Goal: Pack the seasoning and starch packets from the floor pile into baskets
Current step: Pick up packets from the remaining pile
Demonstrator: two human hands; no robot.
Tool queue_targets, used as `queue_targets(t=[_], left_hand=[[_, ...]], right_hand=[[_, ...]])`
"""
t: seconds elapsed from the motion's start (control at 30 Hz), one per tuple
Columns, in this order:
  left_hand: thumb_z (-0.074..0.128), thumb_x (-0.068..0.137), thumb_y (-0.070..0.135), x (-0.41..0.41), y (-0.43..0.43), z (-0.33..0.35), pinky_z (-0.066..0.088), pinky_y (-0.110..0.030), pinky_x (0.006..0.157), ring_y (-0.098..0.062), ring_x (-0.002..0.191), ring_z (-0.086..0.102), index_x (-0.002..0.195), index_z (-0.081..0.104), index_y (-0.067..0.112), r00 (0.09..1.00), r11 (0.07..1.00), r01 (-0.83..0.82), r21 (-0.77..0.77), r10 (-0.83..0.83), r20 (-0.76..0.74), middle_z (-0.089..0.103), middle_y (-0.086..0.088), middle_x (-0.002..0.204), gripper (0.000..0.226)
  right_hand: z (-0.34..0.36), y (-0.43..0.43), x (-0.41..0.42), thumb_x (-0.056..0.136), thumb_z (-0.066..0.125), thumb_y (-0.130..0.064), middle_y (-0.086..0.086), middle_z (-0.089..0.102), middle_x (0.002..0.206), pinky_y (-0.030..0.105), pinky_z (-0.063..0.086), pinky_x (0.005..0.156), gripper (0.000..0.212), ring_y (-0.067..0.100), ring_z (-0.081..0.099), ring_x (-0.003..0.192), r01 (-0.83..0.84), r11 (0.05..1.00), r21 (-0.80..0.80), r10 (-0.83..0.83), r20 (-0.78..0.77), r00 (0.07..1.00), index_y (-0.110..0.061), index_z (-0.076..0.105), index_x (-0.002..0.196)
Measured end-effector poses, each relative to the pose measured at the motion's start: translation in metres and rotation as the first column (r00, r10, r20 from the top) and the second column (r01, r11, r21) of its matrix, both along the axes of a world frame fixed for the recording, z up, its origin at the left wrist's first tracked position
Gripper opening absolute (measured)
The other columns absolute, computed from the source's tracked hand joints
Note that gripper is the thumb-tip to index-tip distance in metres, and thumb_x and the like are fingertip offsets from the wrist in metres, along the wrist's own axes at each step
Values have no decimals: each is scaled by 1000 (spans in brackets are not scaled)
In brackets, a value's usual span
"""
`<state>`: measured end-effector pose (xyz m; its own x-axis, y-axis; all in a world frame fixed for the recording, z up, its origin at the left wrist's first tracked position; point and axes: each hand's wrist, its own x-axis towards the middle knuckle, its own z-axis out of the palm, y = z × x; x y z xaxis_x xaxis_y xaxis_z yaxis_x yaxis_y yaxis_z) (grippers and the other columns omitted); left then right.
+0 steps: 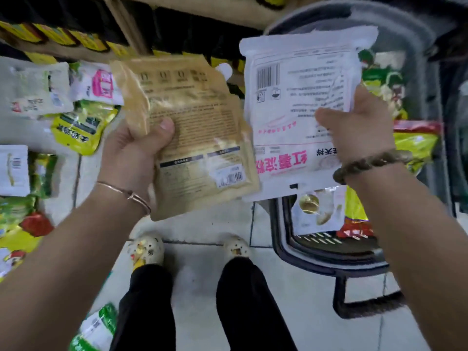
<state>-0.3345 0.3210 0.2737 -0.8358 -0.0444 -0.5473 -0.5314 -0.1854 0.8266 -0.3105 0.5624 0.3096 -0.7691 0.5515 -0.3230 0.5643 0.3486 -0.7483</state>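
A shop aisle: yellow-tagged shelving [63,39], a shopping basket [329,264], retail packets [81,133] heaped on floor tiles [195,287].

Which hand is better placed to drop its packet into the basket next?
Right hand: its white packet hangs over the dark basket; the left hand holds its tan packet over floor.
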Motion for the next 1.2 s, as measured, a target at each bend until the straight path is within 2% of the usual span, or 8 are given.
queue_targets(t=[0.2, 0.37, 0.47, 0.63, 0.73, 0.93, 1.03, 1.2], left_hand=[[69, 79, 16, -6, 101, 1, 54, -33, 87, -14, 93, 67, 95, 65, 17, 966, 969, 192, -156, -215, -144, 71, 6, 90, 17], [66, 84, 18, -23, 167, -29, 50, -32, 90, -17, 97, 62, 105, 59, 8, 956, 944, 156, -290, -218, -198, 65, 1, 98, 24], [63, 88, 16, -35, 187, -52, 50, -34, 90, -18, 93, 62, 105, 61, 10, 967, 924, 114, -365, -187, -172, 65, 3, 93, 19], [52, 93, 8, -42, 212, -54, 29, 6, 74, -1, 102, 50, 136, 39, 1, 951, 827, 107, -552, -248, -187, 52, 5, 117, 46], [45, 92, -2, -24, 228, -49, 12, 4, 85, -7, 127, 34, 149, 5, 4, 870, 685, 142, -715, -431, -240, 20, -11, 149, 70], [42, 93, 20, -8, 241, -58, -4, -46, 115, -36, 144, -12, 151, 3, 21, 605, 126, 180, -976, -796, 9, -16, -22, 155, 70], [29, 97, 46, -20, 249, -66, -9, -52, 113, -37, 143, -14, 151, -4, 20, 448, -29, 240, -970, -884, 137, -16, -18, 156, 68], [21, 95, 55, -45, 256, -74, -7, -54, 113, -37, 143, -15, 150, -7, 20, 411, -96, 229, -969, -892, 185, -16, -19, 155, 71]], right_hand=[[0, 98, 21, 68, 60, -12, 5, 68, 94, 40, 55, 82, 34, 22, 66, 89, 161, 983, 82, -162, 0, 987, -5, 66, 101], [-29, 148, 18, 85, 58, -1, -3, 64, 100, 10, 50, 60, 30, 1, 63, 77, 153, 988, 37, -155, 50, 987, -11, 63, 112], [-48, 168, 6, 83, 59, 0, -1, 66, 102, 14, 52, 66, 32, 8, 65, 85, 156, 987, 28, -158, 68, 985, -10, 65, 112], [-74, 193, -8, 87, 54, -15, 2, 61, 106, 21, 44, 73, 31, 21, 60, 102, 105, 940, 325, -176, 198, 964, -10, 56, 118], [-76, 189, -10, 95, 43, -26, 13, 35, 146, 37, 37, 101, 56, 29, 41, 129, -78, 878, 472, -97, 336, 937, -10, 25, 145], [-86, 180, -16, 91, 12, -67, 16, -8, 157, 53, 0, 114, 82, 31, -2, 145, -517, 562, 646, 104, 564, 819, -11, 1, 150], [-98, 172, -23, 96, 13, -55, 17, -16, 156, 49, -2, 116, 68, 34, -8, 144, -554, 629, 545, 260, 525, 811, -20, -10, 150], [-108, 169, -35, 98, 14, -51, 15, -19, 155, 46, -6, 116, 61, 34, -13, 144, -483, 703, 522, 251, 453, 855, -29, -10, 149]])
